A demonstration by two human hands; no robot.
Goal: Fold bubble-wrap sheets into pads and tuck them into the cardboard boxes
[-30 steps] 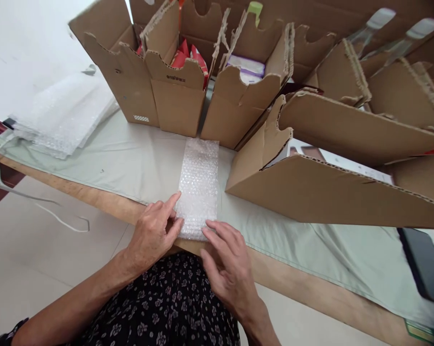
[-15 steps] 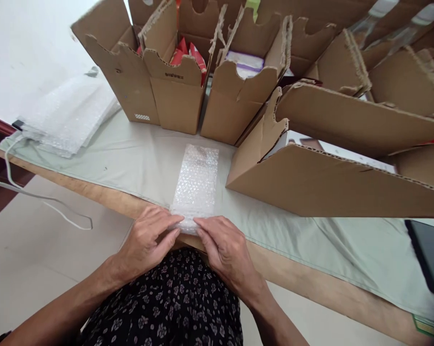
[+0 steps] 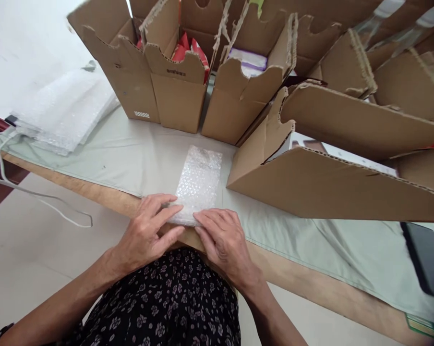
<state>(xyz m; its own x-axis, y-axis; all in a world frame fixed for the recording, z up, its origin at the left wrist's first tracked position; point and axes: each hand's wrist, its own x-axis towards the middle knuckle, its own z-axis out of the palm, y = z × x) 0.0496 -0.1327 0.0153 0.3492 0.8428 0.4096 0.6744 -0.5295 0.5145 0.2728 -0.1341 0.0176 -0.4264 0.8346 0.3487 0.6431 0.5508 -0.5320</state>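
A narrow bubble wrap packet (image 3: 198, 180) lies on the pale green cloth (image 3: 130, 158) near the table's front edge. My left hand (image 3: 147, 233) rests on its near left corner, fingers stretched forward and pressing the folded end. On the near right corner my right hand (image 3: 222, 240) lies flat, fingers pointing left. The fingertips of both hands nearly meet over the packet's near end, which looks folded up.
Open cardboard boxes (image 3: 174, 72) with red and purple packs stand behind the packet. A long low cardboard box (image 3: 328, 182) lies right of it. A stack of bubble wrap sheets (image 3: 66, 110) sits far left, a white cable (image 3: 30, 192) hangs off the edge, and a dark phone (image 3: 424, 259) lies at right.
Both hands came together at the packet's near end and moved forward over it. The visible length of the packet has shortened as the near end was folded or rolled.
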